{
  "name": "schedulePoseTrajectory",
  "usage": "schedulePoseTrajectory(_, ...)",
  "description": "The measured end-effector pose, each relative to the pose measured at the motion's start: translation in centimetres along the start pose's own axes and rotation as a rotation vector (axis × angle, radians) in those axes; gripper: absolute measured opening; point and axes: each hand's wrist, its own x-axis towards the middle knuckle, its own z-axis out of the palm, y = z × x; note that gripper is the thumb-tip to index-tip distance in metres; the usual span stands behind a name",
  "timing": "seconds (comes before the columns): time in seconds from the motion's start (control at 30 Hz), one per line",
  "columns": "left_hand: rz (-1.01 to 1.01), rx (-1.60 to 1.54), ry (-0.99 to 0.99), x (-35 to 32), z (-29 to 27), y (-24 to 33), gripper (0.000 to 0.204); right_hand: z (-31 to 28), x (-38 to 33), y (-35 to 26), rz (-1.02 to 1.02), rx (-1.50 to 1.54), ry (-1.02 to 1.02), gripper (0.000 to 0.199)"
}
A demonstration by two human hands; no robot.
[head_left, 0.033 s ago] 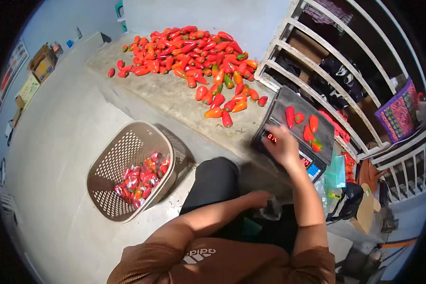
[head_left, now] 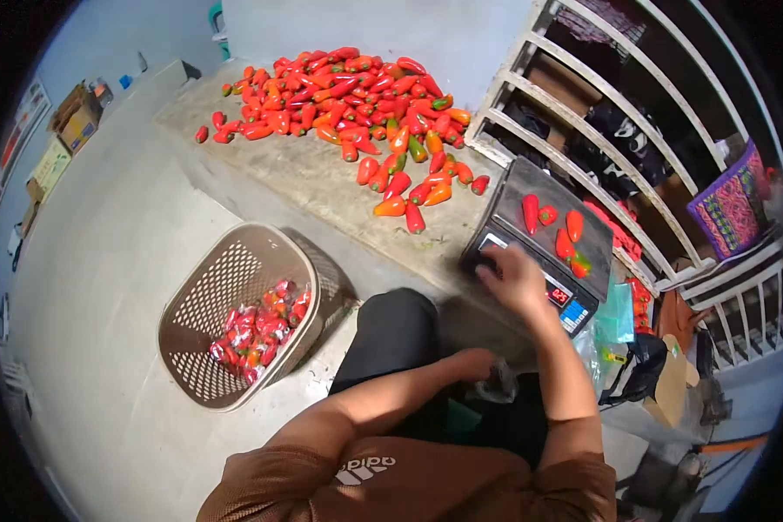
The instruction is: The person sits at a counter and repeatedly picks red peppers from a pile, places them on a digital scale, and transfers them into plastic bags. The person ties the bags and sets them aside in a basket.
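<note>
My right hand [head_left: 517, 280] hovers over or touches the front panel of a dark digital scale [head_left: 544, 187], its thumb and fingers apart with nothing visible between them. It covers part of the lit display. Several red peppers [head_left: 574, 226], one partly green, lie on the scale's platform. Low by my lap, my left hand [head_left: 474, 365] is closed on a clear plastic bag [head_left: 499, 384]; its fingertips are mostly hidden. A large pile of red and orange peppers [head_left: 348, 96] spreads across the concrete ledge [head_left: 261, 165] beyond my knees.
At left on the floor stands a brown perforated basket [head_left: 235, 261] holding bagged peppers [head_left: 257, 335]. A white barred gate [head_left: 600, 113] runs beside the scale. Clear and green plastic bags [head_left: 616, 317] lie at the scale's right. Cardboard boxes [head_left: 78, 122] stand along the left wall.
My right hand has shifted slightly down and left over the scale panel, and now hides red digits that showed beside it. The left hand and the peppers on the scale stay put.
</note>
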Motion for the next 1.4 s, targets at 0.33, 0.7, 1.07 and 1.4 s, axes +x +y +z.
schedulePoseTrajectory(0.33,0.16,-0.134,0.085,0.2,0.2,-0.4,0.044,0.2,-12.3,-2.8,-0.339,0.508,-0.205,0.021)
schedulePoseTrajectory(0.7,-0.235,0.05,-0.137,-1.7,-4.6,2.4,0.047,-12.8,-12.9,-11.8,-1.19,0.469,0.571,0.011)
schedulePoseTrajectory(1.07,-0.247,-0.095,-0.016,-1.6,-3.3,1.7,0.05,-12.5,-13.1,-14.6,-1.059,0.488,0.631,0.011)
schedulePoseTrajectory(1.4,-0.142,0.022,0.017,-2.2,-3.1,2.4,0.043,-12.6,-14.1,-13.1,-0.71,0.388,0.637,0.027)
